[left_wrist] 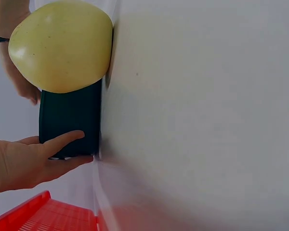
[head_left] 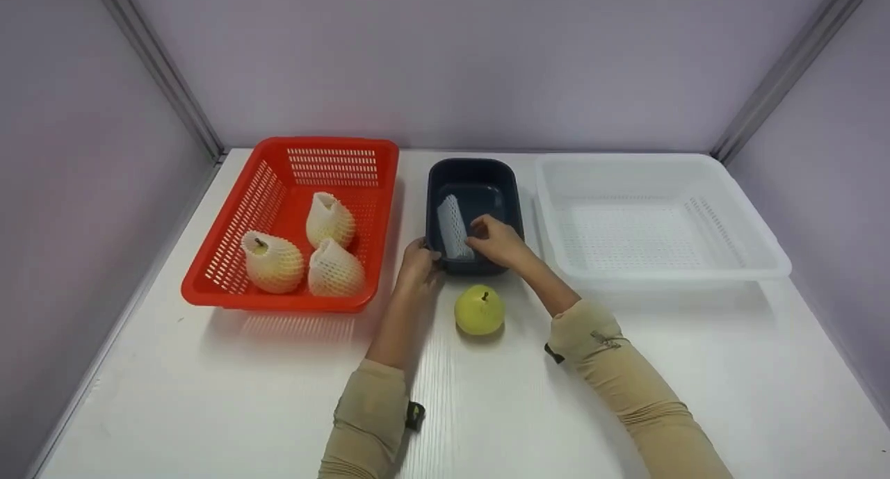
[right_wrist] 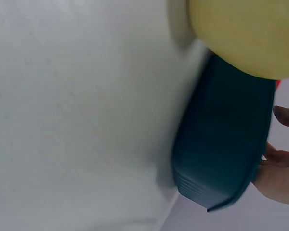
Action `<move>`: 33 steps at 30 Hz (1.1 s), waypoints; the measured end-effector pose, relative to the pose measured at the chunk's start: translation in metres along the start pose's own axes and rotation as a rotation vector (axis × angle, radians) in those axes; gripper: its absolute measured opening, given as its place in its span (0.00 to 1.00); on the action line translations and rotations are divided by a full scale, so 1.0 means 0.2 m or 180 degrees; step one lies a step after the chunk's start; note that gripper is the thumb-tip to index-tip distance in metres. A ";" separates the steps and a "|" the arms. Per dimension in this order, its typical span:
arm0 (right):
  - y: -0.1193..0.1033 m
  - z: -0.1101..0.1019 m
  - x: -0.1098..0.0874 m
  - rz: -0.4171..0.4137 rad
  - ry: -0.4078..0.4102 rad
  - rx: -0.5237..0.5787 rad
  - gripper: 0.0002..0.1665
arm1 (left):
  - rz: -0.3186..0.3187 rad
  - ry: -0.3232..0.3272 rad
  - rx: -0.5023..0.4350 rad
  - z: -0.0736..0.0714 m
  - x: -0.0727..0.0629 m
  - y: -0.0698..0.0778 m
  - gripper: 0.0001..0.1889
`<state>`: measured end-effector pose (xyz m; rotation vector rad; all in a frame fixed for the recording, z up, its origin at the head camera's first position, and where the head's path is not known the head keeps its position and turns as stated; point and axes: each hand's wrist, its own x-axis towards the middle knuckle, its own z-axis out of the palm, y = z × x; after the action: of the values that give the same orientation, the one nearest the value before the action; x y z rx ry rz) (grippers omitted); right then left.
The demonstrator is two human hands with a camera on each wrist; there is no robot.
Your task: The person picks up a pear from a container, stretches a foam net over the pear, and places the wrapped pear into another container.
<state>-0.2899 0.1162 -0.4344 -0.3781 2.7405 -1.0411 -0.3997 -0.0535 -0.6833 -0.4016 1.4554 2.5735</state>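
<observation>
A white foam net sleeve (head_left: 453, 227) lies flattened along the left side inside a dark blue box (head_left: 497, 187). My left hand (head_left: 417, 265) rests at the box's front left corner, thumb against the front wall and fingers along the side in the left wrist view. Over the box's right rim reaches my right hand (head_left: 498, 240). Its fingertips come close to the sleeve's right edge; contact is hard to tell. In the right wrist view, a gap shows between the digits of that hand (right_wrist: 282, 168). A bare yellow-green pear (head_left: 480, 310) stands in front of the box.
On the left, a red basket (head_left: 386, 222) contains three pears in foam nets, one of them a netted pear (head_left: 273, 262). A white basket (head_left: 667, 274) stands to the right of the box. Walls (head_left: 445, 62) enclose the white table (head_left: 473, 409) at the back and sides.
</observation>
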 end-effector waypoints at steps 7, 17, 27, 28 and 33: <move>-0.01 0.07 0.04 0.0291 -0.0045 -0.0430 0.31 | -0.0156 0.0118 0.0086 0.07 -0.13 0.09 0.26; 0.01 0.08 0.06 0.0359 0.0288 -0.0114 0.23 | -0.0209 0.0320 0.0053 0.55 -1.10 0.74 0.24; 0.01 0.00 -0.01 0.0260 0.0591 0.0841 0.18 | -0.0183 0.0268 0.0490 0.51 -1.06 0.71 0.26; 0.01 -0.01 -0.02 0.0238 0.0644 0.0947 0.18 | -0.0194 0.0259 0.0526 0.51 -1.06 0.71 0.26; 0.00 -0.06 -0.08 0.0106 0.0870 0.1389 0.17 | -0.0199 0.0299 0.0555 0.51 -1.04 0.70 0.26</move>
<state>-0.2780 0.1284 -0.4233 -0.1274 2.6153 -1.7424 -0.2553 -0.0396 -0.4556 -0.5399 1.6550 2.3855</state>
